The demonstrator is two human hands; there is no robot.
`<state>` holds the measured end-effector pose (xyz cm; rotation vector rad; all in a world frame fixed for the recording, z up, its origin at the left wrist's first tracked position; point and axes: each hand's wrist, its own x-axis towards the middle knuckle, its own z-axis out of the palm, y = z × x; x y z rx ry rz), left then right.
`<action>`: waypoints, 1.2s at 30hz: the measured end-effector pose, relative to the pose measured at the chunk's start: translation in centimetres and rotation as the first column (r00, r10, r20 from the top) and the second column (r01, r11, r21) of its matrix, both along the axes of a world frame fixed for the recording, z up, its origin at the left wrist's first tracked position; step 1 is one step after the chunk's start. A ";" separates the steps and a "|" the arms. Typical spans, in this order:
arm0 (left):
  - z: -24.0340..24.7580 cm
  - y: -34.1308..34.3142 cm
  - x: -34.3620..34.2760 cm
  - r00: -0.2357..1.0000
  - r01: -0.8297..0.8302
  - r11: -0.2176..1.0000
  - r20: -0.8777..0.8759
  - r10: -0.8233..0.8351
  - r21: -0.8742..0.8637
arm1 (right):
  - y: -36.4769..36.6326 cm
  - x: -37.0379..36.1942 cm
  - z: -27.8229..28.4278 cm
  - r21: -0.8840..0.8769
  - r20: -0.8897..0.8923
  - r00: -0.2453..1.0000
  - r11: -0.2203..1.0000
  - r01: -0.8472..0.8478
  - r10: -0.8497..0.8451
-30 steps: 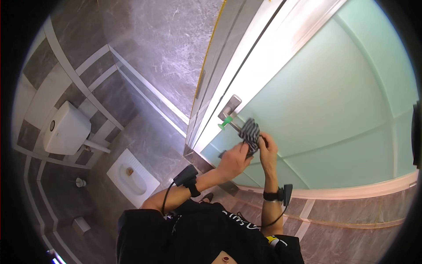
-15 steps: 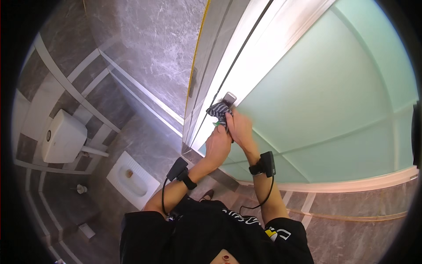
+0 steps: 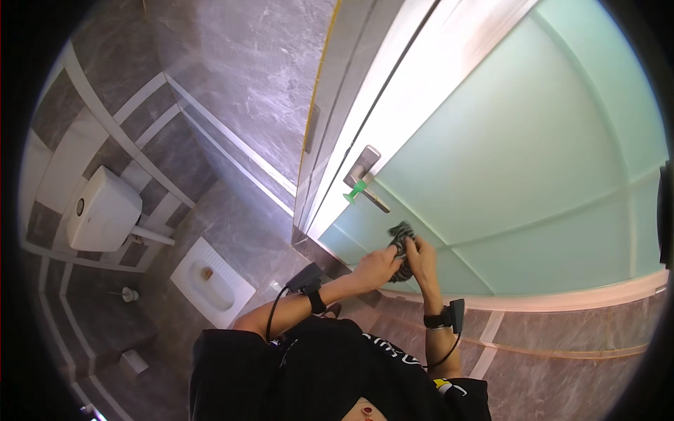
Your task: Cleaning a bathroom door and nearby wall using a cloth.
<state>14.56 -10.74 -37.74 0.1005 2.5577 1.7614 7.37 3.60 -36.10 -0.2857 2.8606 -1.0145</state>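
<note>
A dark striped cloth [image 3: 402, 238] is bunched between my two hands, in front of the frosted green glass door [image 3: 533, 175]. My left hand [image 3: 378, 268] grips the cloth from its left side, fingers closed. On the cloth's right side, my right hand [image 3: 421, 259] is closed around it as well. Beyond my hands, the metal door handle [image 3: 364, 165] sticks out from the white door frame, and a small green piece [image 3: 355, 191] is attached at its lever. Both hands are apart from the handle.
A white squat toilet [image 3: 213, 281] is set in the floor at left, with a white cistern [image 3: 105, 210] on the wall beyond it. Grey marbled tile wall [image 3: 246, 77] stands left of the door. A small white box [image 3: 133, 362] sits at the lower left.
Both hands have drawn back from the door handle, down and to the right, carrying the striped cloth. The handle and its green piece are now uncovered.
</note>
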 end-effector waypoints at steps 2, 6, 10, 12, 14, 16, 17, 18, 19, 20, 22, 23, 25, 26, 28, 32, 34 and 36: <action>0.2 -0.9 -0.4 0.978 -0.101 0.988 -0.169 0.119 0.113 | -2.5 1.2 3.0 -0.094 -0.147 0.989 0.995 0.018 -0.032; 0.9 -2.9 -1.1 0.887 -0.354 0.907 -0.228 0.403 0.227 | -7.1 -0.3 6.0 0.096 -0.694 0.700 0.985 -0.142 0.169; -0.3 -4.8 -2.8 0.887 -0.435 0.859 -0.037 0.460 0.269 | -10.4 -3.5 3.8 0.320 -0.340 0.893 0.929 -0.184 0.294; 0.3 -5.0 -3.6 0.878 -0.455 0.842 -0.012 0.478 0.290 | -10.7 -4.3 3.6 0.231 -0.321 0.894 0.941 -0.246 0.312; 0.2 -4.7 -3.7 0.852 -0.482 0.799 -0.021 0.523 0.361 | -11.5 -4.6 4.1 0.244 -0.288 0.900 0.934 -0.261 0.327; -0.9 -4.3 -3.8 0.858 -0.477 0.803 -0.009 0.513 0.357 | -11.2 -4.6 4.1 0.257 -0.259 0.901 0.924 -0.282 0.347; -1.3 -4.3 -3.8 0.863 -0.474 0.809 -0.001 0.506 0.348 | -10.5 -4.5 3.9 0.273 -0.270 0.882 0.909 -0.314 0.386; -1.6 -4.1 -3.5 0.858 -0.481 0.803 0.000 0.514 0.352 | -9.7 -4.4 3.7 0.289 -0.281 0.860 0.892 -0.347 0.426; -1.1 -3.5 -2.9 0.903 -0.399 0.858 -0.026 0.429 0.323 | -8.7 -4.3 3.5 0.296 -0.278 0.856 0.887 -0.354 0.435; -0.8 -3.1 -2.7 0.938 -0.315 0.904 -0.048 0.342 0.291 | -7.8 -4.3 3.4 0.194 -0.226 0.882 0.907 -0.375 0.413; -1.4 -2.6 -3.1 0.926 -0.354 0.879 -0.013 0.378 0.319 | -7.9 -4.5 3.9 0.082 -0.167 0.907 0.922 -0.377 0.386; -1.5 -2.5 -3.3 0.916 -0.383 0.858 0.019 0.401 0.341 | -8.4 -4.6 3.8 0.088 -0.167 0.905 0.920 -0.381 0.391; -1.6 -2.5 -3.1 0.897 -0.431 0.837 0.055 0.439 0.337 | -9.3 -4.7 3.2 0.146 -0.267 0.876 0.915 -0.376 0.402; -1.5 -2.8 -3.3 0.882 -0.449 0.837 0.008 0.471 0.313 | -9.9 -5.0 3.1 0.151 -0.264 0.875 0.913 -0.379 0.406; -1.8 -4.0 -4.0 0.858 -0.479 0.827 -0.041 0.512 0.295 | -11.1 -5.6 3.0 0.163 -0.370 0.828 0.907 -0.389 0.421; -2.5 -5.1 -3.9 0.882 -0.446 0.866 -0.055 0.468 0.224 | -10.9 -5.5 4.3 0.206 -0.233 0.815 0.846 -0.492 0.530; -2.5 -4.7 -3.5 0.883 -0.444 0.865 -0.050 0.466 0.234 | -10.8 -5.1 4.7 0.266 -0.200 0.809 0.826 -0.498 0.552; -2.6 -4.3 -3.1 0.896 -0.414 0.858 -0.030 0.443 0.305 | -11.4 -4.4 3.6 0.276 -0.261 0.824 0.856 -0.436 0.504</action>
